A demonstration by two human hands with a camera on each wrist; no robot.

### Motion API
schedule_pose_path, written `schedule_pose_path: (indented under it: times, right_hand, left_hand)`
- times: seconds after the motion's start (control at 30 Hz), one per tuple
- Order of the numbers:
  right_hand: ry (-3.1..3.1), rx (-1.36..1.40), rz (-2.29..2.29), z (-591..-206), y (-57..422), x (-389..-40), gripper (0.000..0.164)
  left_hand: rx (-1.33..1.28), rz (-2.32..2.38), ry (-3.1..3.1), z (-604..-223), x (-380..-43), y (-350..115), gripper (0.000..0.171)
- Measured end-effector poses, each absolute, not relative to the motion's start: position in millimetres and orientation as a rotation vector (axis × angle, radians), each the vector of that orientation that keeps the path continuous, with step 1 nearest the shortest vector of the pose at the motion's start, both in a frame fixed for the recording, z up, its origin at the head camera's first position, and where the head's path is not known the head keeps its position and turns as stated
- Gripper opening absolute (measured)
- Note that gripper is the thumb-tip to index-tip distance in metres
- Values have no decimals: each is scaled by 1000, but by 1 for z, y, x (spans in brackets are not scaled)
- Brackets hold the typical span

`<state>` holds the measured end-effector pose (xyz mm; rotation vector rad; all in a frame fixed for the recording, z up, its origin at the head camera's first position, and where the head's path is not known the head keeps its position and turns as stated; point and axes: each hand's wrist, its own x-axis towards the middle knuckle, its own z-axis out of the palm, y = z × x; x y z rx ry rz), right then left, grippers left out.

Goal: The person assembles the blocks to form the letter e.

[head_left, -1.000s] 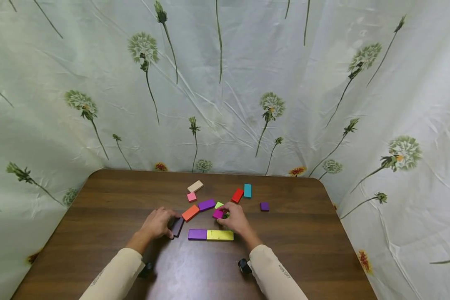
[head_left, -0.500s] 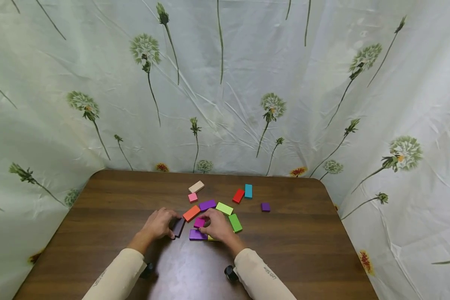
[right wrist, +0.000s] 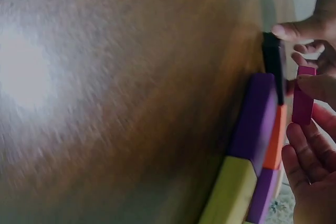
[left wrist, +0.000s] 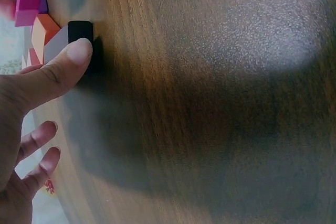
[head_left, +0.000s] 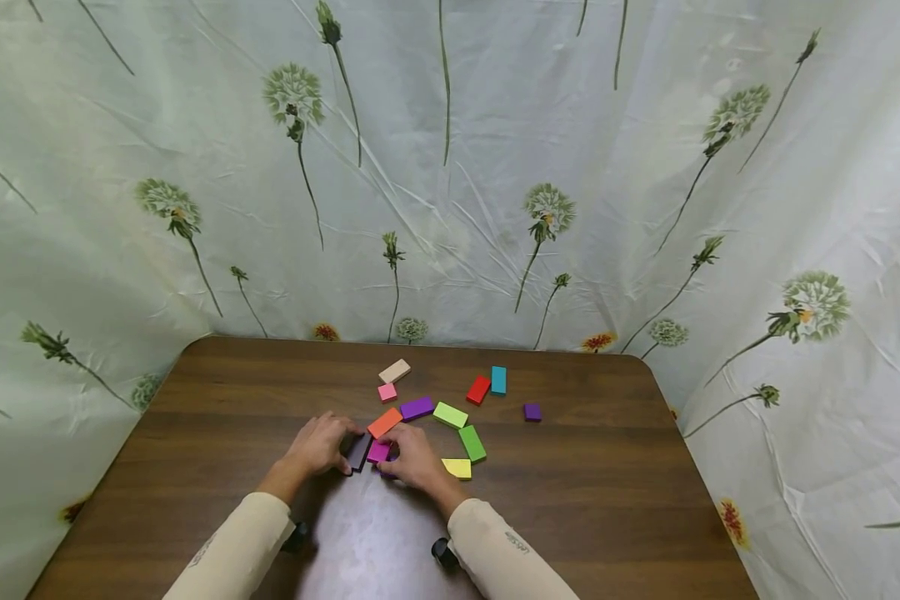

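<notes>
My left hand [head_left: 321, 446] pinches a black block [head_left: 358, 452] lying on the table, thumb on its near end. The left wrist view shows the thumb pressed against that black block [left wrist: 80, 30]. Between thumb and fingers, my right hand [head_left: 414, 458] holds a small magenta block [head_left: 378, 452] just right of the black one. In the right wrist view the magenta block [right wrist: 303, 98] appears raised above the row. An orange block [head_left: 385, 422] sits just beyond. Under the right hand, a purple block [right wrist: 257, 114] is mostly hidden from the head view, end to end with a yellow block [head_left: 457, 468].
A purple block [head_left: 417, 407], a lime block [head_left: 450, 415] and a green block [head_left: 472, 443] curve around to the right. Farther back lie beige [head_left: 395, 371], pink [head_left: 387, 392], red [head_left: 477, 390] and teal [head_left: 498, 380] blocks. A small purple block [head_left: 532, 412] lies right.
My right hand has carried the magenta block leftward from beside the lime block to beside the black block, uncovering the lime and green blocks. The left hand has stayed on the black block.
</notes>
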<state>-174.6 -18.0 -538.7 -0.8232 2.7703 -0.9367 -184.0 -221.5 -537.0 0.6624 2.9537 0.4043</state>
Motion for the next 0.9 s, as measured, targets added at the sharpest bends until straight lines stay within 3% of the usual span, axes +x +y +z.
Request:
schedule_pose_path:
  times: [0.9]
  right_hand:
    - [2847,-901,-799,-552,-30,-166,33]
  left_hand:
    - [654,427,2935,-538,-186,-222,57]
